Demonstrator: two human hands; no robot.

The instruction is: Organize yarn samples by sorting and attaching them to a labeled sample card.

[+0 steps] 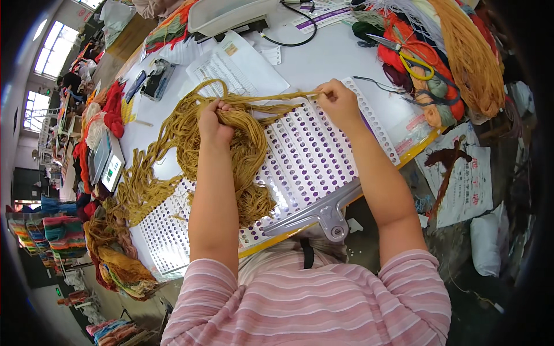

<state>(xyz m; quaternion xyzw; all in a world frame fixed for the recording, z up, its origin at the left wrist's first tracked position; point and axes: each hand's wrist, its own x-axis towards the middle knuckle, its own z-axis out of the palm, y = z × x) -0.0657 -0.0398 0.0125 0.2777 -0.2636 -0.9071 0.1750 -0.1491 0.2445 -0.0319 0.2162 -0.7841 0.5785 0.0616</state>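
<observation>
My left hand (217, 124) is closed on a thick bundle of mustard-brown yarn (247, 141), which lies heaped in loops over the table. Off to the right, my right hand (337, 104) pinches strands of the same yarn, drawn out taut from the heap. More of this yarn trails down toward the left edge of the table. Beneath both hands lie white sheets (306, 153) with rows of small purple dots. A large grey metal clip (323, 217) grips the sheets' near edge.
Yellow-handled scissors (416, 64) rest on colourful yarn at the right. Printed papers (236, 64), a pale plastic bin (222, 16) and a black cable sit at the back. A tablet-like screen (112, 168) and red yarn (114, 108) stand left. A white bag (486, 239) lies on the floor.
</observation>
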